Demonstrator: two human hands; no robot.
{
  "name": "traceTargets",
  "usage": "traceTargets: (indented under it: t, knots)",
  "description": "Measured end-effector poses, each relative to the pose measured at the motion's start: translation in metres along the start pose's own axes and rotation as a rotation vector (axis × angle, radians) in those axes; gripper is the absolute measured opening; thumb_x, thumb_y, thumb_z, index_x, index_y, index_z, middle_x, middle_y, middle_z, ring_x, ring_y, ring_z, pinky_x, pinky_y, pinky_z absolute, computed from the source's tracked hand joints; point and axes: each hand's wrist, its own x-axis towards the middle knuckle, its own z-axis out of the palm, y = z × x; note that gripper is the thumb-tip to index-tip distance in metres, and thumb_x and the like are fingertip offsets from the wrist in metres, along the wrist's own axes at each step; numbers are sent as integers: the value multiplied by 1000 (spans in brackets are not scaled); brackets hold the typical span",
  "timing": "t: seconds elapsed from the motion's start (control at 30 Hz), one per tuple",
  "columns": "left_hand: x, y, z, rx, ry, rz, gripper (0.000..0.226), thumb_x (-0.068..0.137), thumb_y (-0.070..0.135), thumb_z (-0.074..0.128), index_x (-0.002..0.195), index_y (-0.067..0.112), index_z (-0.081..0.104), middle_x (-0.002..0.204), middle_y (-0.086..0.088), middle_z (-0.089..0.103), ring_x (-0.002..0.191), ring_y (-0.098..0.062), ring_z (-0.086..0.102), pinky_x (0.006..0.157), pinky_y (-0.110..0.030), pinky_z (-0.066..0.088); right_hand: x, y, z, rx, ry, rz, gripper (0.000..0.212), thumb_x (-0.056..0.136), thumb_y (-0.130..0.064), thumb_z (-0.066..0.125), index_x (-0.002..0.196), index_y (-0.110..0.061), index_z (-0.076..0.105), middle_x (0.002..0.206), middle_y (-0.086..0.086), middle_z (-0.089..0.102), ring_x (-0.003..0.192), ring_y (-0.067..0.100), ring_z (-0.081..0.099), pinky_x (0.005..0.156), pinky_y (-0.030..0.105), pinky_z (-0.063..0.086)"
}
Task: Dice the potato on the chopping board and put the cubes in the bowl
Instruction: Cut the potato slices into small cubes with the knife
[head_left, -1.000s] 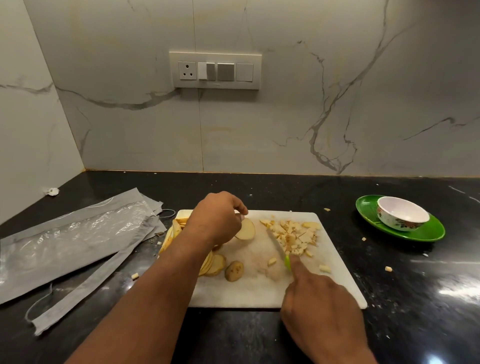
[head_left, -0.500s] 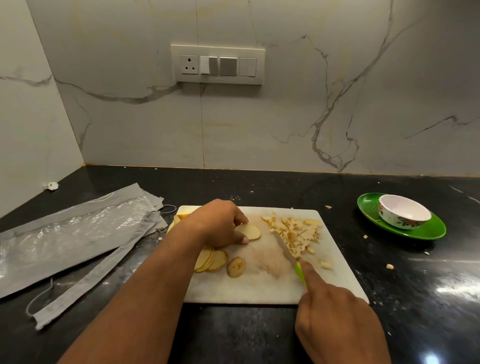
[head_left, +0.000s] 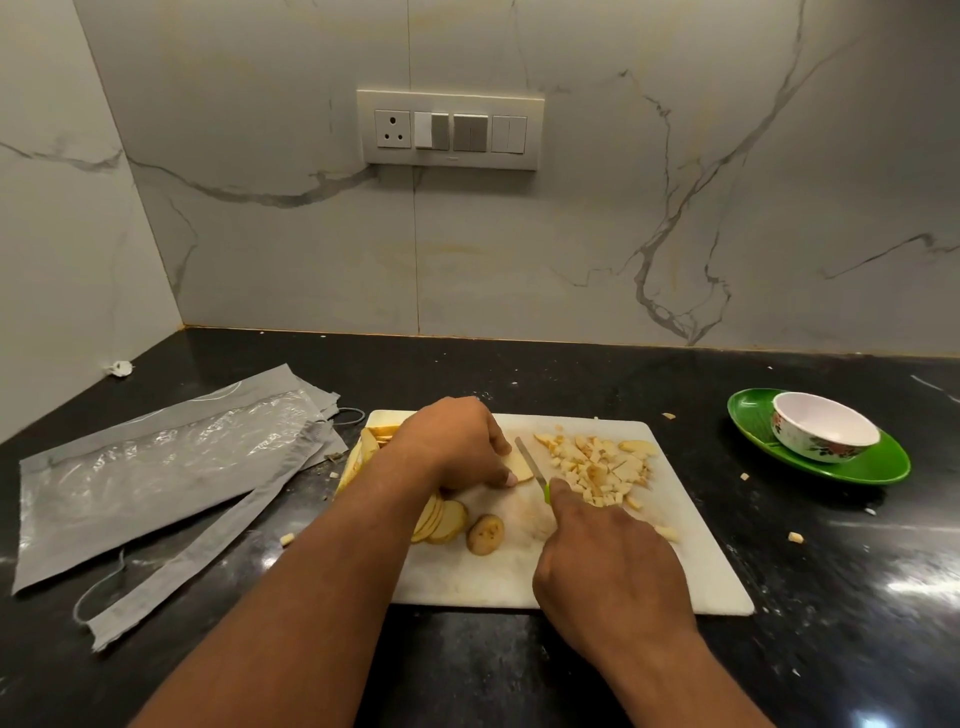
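now left hand (head_left: 457, 441) pins potato slice (head_left: 521, 465); right hand (head_left: 613, 561) grips knife (head_left: 531, 462).

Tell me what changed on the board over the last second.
The left hand laid a potato slice flat on the board and now presses it. The right hand brought the knife in from the cube pile to the slice's edge. The pile, the other slices and the bowl stayed put.
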Motion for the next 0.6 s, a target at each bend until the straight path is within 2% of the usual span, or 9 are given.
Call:
traceTargets:
  t: [0.3, 0.5, 0.6]
  knots:
    - [5, 1, 1, -31, -1, -47, 45, 83, 42, 84, 124, 26, 75, 116, 5, 74, 102, -15, 65, 96, -39, 58, -36, 4, -23, -60, -93, 9, 62, 98, -32, 30, 157, -36, 12, 126, 0, 57, 108, 21, 57, 82, 34, 43]
    - [2, 0, 1, -49, 13, -68, 46, 81, 44, 85, 124, 28, 75, 117, 6, 73, 102, -14, 64, 95, -38, 58, -17, -2, -23, -56, 27, -2, 62, 95, -29, 34, 156, -33, 20, 127, 0, 60, 107, 21, 58, 83, 34, 45]
    - [1, 0, 1, -50, 15, -67, 46, 81, 44, 85, 123, 29, 75, 118, 6, 73, 101, -13, 65, 95, -37, 58, 0, -9, -15, -30, 24, -9, 61, 96, -28, 39, 155, -31, 26, 131, 1, 59, 110, 20, 58, 84, 33, 46]
